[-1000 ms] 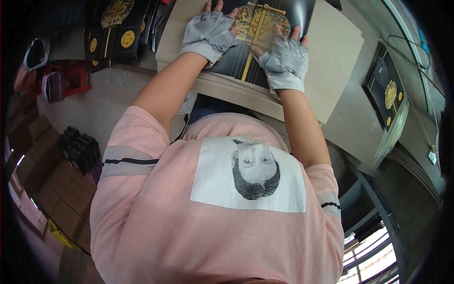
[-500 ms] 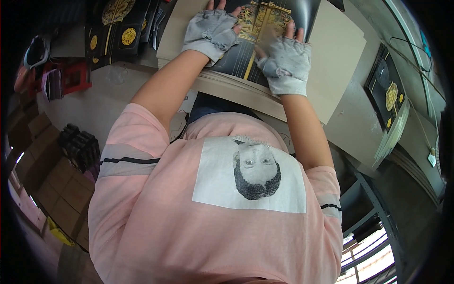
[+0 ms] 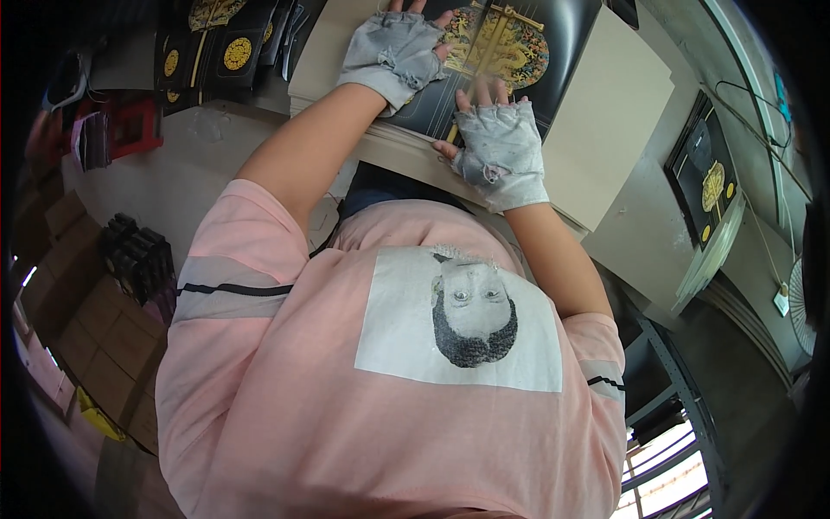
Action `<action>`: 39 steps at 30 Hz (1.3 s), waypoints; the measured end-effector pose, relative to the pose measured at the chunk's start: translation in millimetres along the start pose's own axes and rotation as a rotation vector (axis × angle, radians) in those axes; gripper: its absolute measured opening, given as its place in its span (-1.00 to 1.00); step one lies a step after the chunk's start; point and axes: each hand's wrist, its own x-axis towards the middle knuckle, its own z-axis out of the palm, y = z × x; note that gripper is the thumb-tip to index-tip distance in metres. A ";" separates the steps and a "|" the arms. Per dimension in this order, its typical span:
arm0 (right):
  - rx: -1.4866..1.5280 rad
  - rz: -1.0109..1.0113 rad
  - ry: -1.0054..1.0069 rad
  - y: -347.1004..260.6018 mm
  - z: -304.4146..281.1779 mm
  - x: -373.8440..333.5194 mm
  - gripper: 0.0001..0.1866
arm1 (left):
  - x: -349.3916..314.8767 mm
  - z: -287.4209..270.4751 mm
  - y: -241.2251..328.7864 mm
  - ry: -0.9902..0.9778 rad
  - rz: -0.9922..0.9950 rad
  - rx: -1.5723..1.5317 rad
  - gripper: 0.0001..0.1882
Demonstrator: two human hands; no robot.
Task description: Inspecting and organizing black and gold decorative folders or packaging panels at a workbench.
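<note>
A glossy black printed sheet (image 3: pixel 560 43) with a gold, multicoloured round ornament lies on a stack of pale grey boards (image 3: pixel 618 99) in front of me. My left hand (image 3: pixel 393 59), in a grey fingerless glove, rests flat on the sheet's left part, fingers stretched out. On the sheet's near edge, right of its gold centre stripe, lies my right hand (image 3: pixel 501 151) in a matching glove. Its fingers are apart and point away from me, with the thumb out to the left. Neither hand grips anything.
Black printed pieces with gold medallions (image 3: pixel 238 56) lie at the far left. A red plastic container (image 3: pixel 138 121) stands below them. At the right are another black-and-gold printed piece (image 3: pixel 705 173) and a stack of pale sheets (image 3: pixel 713 255). Cardboard boxes (image 3: pixel 108 329) stand on the lower left.
My right hand has slid toward me and slightly left, from the ornament to the sheet's near edge. More of the ornament shows. My left hand stays nearly in place.
</note>
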 end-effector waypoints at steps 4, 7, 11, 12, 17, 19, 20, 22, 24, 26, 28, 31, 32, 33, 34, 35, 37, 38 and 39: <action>0.022 -0.019 0.060 1.4 2.2 -0.3 -0.04 | 0.0 3.1 -2.3 0.012 0.024 0.005 -0.40; 0.033 -0.031 0.085 3.6 5.5 0.0 -0.04 | -0.6 5.0 -2.7 0.002 0.010 0.001 -0.39; 0.036 -0.037 0.069 5.8 7.5 0.3 -0.05 | -1.2 3.7 -1.3 0.011 0.005 0.012 -0.40; 0.035 -0.038 0.063 5.9 7.3 0.3 -0.06 | -0.9 2.7 -0.9 0.009 0.009 0.020 -0.40; 0.049 -0.079 0.193 5.3 1.8 -0.2 -0.19 | 0.7 -2.5 1.1 -0.013 0.008 0.019 -0.41; 0.065 -0.088 0.172 5.8 -1.6 -0.2 -0.25 | 0.4 -3.0 2.0 -0.042 -0.002 0.019 -0.41; 0.077 -0.112 0.175 6.3 -3.3 0.2 -0.28 | -0.2 -2.8 2.3 -0.017 -0.004 0.015 -0.42; 0.115 -0.158 0.182 7.6 -6.2 2.0 -0.34 | -1.5 -2.0 2.4 0.034 -0.010 0.008 -0.42; 0.113 -0.176 0.149 9.1 -8.6 3.1 -0.36 | -2.4 -1.6 1.4 0.021 -0.004 0.003 -0.43; 0.134 -0.187 0.135 10.2 -10.0 3.5 -0.38 | -3.0 -1.3 0.7 0.009 -0.003 -0.006 -0.42; 0.161 -0.196 0.158 11.7 -10.3 4.0 -0.40 | -2.4 -0.9 0.5 0.005 -0.005 -0.018 -0.42; 0.190 -0.245 0.272 13.7 -9.6 4.6 -0.43 | -2.6 0.2 0.1 0.022 0.021 0.062 -0.40; 0.187 -0.258 0.299 14.3 -9.3 4.9 -0.43 | -2.7 0.5 0.0 0.021 0.019 0.047 -0.40; 0.189 -0.265 0.309 14.8 -9.1 5.6 -0.43 | -2.6 0.8 -0.3 0.019 0.017 0.031 -0.40; 0.193 -0.263 0.300 15.0 -8.8 6.2 -0.43 | -2.5 1.0 -0.6 0.018 0.015 0.016 -0.39; 0.190 -0.271 0.302 15.2 -8.7 6.9 -0.43 | -2.2 1.0 -1.0 0.013 0.017 0.021 -0.39; 0.188 -0.269 0.269 15.0 -8.5 8.0 -0.43 | -1.5 0.8 -1.5 0.001 0.022 0.031 -0.39; 0.183 -0.271 0.270 14.8 -8.5 8.1 -0.42 | -1.2 0.6 -1.9 0.017 0.040 0.042 -0.38; 0.177 -0.271 0.271 14.5 -8.4 8.0 -0.42 | -1.0 0.5 -2.3 0.035 0.059 0.053 -0.38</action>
